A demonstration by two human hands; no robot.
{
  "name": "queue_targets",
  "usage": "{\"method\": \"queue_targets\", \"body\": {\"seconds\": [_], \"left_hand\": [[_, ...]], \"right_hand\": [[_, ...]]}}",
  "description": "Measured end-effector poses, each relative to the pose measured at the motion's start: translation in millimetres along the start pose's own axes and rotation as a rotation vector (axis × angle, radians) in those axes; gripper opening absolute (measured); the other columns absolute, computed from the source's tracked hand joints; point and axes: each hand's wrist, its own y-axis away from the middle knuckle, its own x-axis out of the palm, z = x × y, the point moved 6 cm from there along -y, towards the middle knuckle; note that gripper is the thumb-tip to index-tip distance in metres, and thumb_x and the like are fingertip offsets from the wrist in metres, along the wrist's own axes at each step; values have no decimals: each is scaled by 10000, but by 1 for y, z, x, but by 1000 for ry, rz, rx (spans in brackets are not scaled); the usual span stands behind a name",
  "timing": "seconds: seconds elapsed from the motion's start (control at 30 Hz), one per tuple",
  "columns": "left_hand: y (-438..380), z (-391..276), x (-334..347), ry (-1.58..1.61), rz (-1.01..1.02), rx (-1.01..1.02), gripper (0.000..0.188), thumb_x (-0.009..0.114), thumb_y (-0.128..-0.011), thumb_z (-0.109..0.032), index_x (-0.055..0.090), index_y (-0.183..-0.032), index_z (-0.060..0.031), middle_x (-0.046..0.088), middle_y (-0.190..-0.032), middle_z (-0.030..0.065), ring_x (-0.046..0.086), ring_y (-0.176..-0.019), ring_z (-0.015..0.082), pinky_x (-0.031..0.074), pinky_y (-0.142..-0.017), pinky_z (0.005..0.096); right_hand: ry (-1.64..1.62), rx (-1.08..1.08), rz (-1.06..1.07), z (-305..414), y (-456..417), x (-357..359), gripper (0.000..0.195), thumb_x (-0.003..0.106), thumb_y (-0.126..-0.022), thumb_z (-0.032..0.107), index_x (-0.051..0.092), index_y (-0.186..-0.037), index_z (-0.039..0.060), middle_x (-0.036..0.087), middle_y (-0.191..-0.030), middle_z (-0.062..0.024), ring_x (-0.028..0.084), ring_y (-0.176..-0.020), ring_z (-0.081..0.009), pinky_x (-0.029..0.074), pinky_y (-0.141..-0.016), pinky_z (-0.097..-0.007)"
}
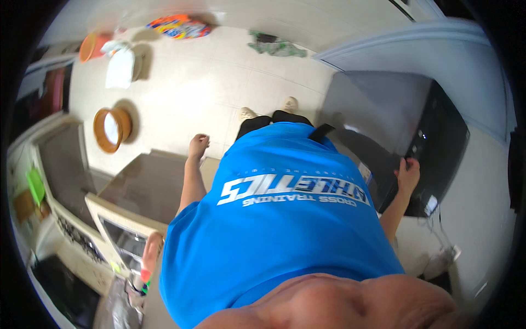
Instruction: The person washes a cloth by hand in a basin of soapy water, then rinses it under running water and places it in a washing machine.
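Note:
My right hand (pixel 407 174) reaches to the control edge of a large dark appliance (pixel 370 103), apparently a washing machine. Its thumb and fingers are at that edge, below a small lit spot and some knobs or buttons (pixel 420 135). Blur hides whether the fingertips grip a control or only touch it. A label (pixel 365 172) on the appliance is partly covered by my blue shirt (pixel 287 230). On the other side, my left hand (pixel 199 146) hangs in the air with loosely bent fingers and nothing visible in it.
A brown cabinet (pixel 141 177) stands at my left. An orange-brown tub (pixel 121 129), a white cloth-draped item (pixel 120 70) and an orange bucket (pixel 92 47) are on the tiled floor (pixel 185 82). Cloths lie by the wall, and cords (pixel 439 226) trail from the appliance.

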Motion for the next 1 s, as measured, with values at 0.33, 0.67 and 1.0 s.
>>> {"method": "queue_targets", "body": {"seconds": [0.33, 0.67, 1.0], "left_hand": [[-37, 98, -5, -314, -28, 161, 327, 586, -784, -283, 601, -908, 20, 634, -794, 139, 607, -662, 199, 476, -618, 298], [-38, 56, -24, -212, 13, 45, 279, 587, -798, -246, 588, -906, 10, 631, -788, 140, 596, -651, 181, 473, -585, 290], [-28, 0, -13, -167, 68, 85, 273, 583, -810, -207, 551, -944, 28, 619, -754, 118, 573, -631, 150, 464, -555, 269]], "right_hand": [[-16, 61, -49, 8, -1, -15, 146, 427, -797, 38, 482, -932, 25, 563, -725, -149, 590, -480, -224, 464, -500, -321], [-207, 49, -73, -2, 14, -15, 135, 398, -796, -11, 449, -918, 13, 546, -1101, -161, 575, -464, -194, 458, -495, -295], [-545, 182, -39, -25, 7, -20, 107, 392, -837, 14, 426, -937, 29, 526, -1156, -119, 568, -485, -134, 434, -443, -227]]}}
